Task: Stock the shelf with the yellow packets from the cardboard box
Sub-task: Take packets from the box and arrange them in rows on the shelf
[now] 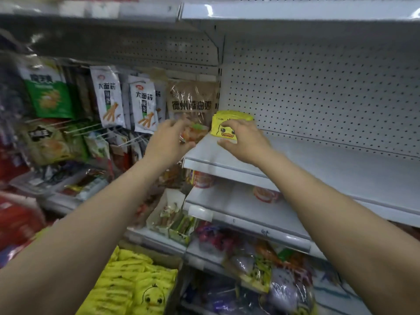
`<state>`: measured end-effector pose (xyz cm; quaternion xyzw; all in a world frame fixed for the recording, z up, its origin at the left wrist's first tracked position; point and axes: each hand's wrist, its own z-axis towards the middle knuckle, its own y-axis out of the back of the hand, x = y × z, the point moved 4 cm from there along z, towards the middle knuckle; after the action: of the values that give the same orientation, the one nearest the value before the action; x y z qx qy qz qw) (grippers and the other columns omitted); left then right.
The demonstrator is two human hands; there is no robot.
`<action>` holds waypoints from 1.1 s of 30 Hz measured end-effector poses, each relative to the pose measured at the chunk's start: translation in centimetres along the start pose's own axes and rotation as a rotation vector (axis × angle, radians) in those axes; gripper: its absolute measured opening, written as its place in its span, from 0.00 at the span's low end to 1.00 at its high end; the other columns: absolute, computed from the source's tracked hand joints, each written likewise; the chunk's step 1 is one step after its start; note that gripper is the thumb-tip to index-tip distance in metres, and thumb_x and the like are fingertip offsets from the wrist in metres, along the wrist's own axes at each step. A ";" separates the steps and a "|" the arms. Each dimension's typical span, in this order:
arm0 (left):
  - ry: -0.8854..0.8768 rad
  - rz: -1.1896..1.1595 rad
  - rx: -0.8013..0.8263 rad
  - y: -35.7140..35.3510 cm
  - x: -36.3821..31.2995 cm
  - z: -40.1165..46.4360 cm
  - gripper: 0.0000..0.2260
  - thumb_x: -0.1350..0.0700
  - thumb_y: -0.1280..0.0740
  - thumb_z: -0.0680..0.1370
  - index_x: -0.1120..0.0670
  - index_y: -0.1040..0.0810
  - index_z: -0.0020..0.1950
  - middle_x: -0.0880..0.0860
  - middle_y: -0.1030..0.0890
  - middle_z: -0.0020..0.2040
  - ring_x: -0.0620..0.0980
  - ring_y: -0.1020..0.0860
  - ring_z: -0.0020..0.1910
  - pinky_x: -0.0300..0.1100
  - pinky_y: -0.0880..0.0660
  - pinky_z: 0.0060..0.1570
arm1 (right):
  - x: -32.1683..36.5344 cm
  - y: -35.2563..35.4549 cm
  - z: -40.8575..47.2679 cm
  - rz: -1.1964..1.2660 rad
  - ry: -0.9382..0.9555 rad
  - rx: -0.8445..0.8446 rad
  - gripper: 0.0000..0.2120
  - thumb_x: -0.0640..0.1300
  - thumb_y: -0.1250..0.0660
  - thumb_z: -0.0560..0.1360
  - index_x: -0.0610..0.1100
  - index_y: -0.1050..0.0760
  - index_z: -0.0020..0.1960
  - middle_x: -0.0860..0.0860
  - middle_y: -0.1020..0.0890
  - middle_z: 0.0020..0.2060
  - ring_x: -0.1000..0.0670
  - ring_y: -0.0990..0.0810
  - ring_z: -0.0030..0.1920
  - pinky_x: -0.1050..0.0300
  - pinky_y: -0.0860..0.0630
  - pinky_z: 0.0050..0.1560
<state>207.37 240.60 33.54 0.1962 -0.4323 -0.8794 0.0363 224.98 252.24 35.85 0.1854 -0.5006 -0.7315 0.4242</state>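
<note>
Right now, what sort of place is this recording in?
Most likely a small grocery shop: a white pegboard-backed shelf, snack bags hanging on hooks, and a cardboard box of yellow packets being stocked.

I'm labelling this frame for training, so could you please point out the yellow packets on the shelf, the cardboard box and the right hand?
yellow packets (223, 128): head view, on the duck face of the front packet.
cardboard box (159, 258): head view, on its brown back rim.
right hand (245, 142): head view, on the back of the hand.
</note>
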 end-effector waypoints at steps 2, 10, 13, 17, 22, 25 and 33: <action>0.026 0.028 0.014 1.7 0.5 -3.1 0.26 0.45 0.29 0.74 0.49 0.30 0.70 0.56 0.27 0.64 0.58 0.30 0.64 0.51 0.30 0.62 | 2.4 -0.1 -2.0 0.041 0.062 0.005 0.26 0.58 0.34 0.77 0.53 0.32 0.72 0.50 0.29 0.71 0.45 0.34 0.71 0.50 0.33 0.66; 0.102 0.122 0.017 6.7 5.1 -11.4 0.26 0.46 0.27 0.73 0.48 0.29 0.69 0.56 0.26 0.64 0.57 0.28 0.63 0.51 0.29 0.61 | 10.3 -2.7 -5.7 0.109 0.199 0.052 0.27 0.59 0.33 0.76 0.53 0.33 0.72 0.51 0.30 0.71 0.46 0.35 0.72 0.48 0.32 0.68; 0.132 0.129 0.011 8.0 7.5 -12.9 0.27 0.48 0.26 0.73 0.49 0.29 0.70 0.56 0.26 0.63 0.58 0.27 0.61 0.52 0.28 0.61 | 13.1 -4.3 -5.3 0.108 0.227 0.079 0.28 0.59 0.33 0.76 0.53 0.34 0.73 0.52 0.30 0.72 0.47 0.36 0.72 0.49 0.33 0.68; 0.169 0.127 0.027 8.1 12.4 -14.0 0.27 0.48 0.27 0.72 0.50 0.29 0.69 0.56 0.26 0.62 0.58 0.28 0.61 0.52 0.29 0.61 | 16.9 -7.8 -3.3 0.113 0.272 0.113 0.28 0.60 0.34 0.76 0.53 0.33 0.72 0.52 0.29 0.70 0.48 0.34 0.71 0.50 0.32 0.68; 0.227 0.114 0.088 6.3 21.6 -14.2 0.26 0.47 0.28 0.72 0.49 0.29 0.69 0.56 0.26 0.63 0.57 0.29 0.63 0.53 0.29 0.62 | 22.1 -15.2 0.0 0.127 0.276 0.255 0.28 0.59 0.34 0.77 0.52 0.35 0.74 0.52 0.31 0.72 0.47 0.37 0.73 0.50 0.36 0.70; 0.271 0.104 0.145 4.4 28.3 -14.0 0.26 0.47 0.28 0.72 0.49 0.29 0.68 0.56 0.25 0.64 0.58 0.28 0.63 0.52 0.30 0.61 | 24.8 -20.6 2.6 0.137 0.239 0.338 0.28 0.58 0.35 0.78 0.51 0.35 0.74 0.51 0.31 0.72 0.47 0.36 0.72 0.50 0.36 0.69; 0.462 -0.076 0.499 -5.0 44.0 -17.8 0.27 0.48 0.26 0.72 0.52 0.27 0.69 0.60 0.24 0.60 0.59 0.27 0.62 0.47 0.31 0.59 | 30.2 -39.4 3.2 0.167 0.072 0.680 0.27 0.57 0.30 0.74 0.48 0.29 0.70 0.45 0.23 0.64 0.41 0.27 0.66 0.49 0.27 0.59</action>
<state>174.16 220.14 6.09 0.4092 -0.6069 -0.6794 0.0513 188.38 235.23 6.85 0.3003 -0.7137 -0.4788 0.4138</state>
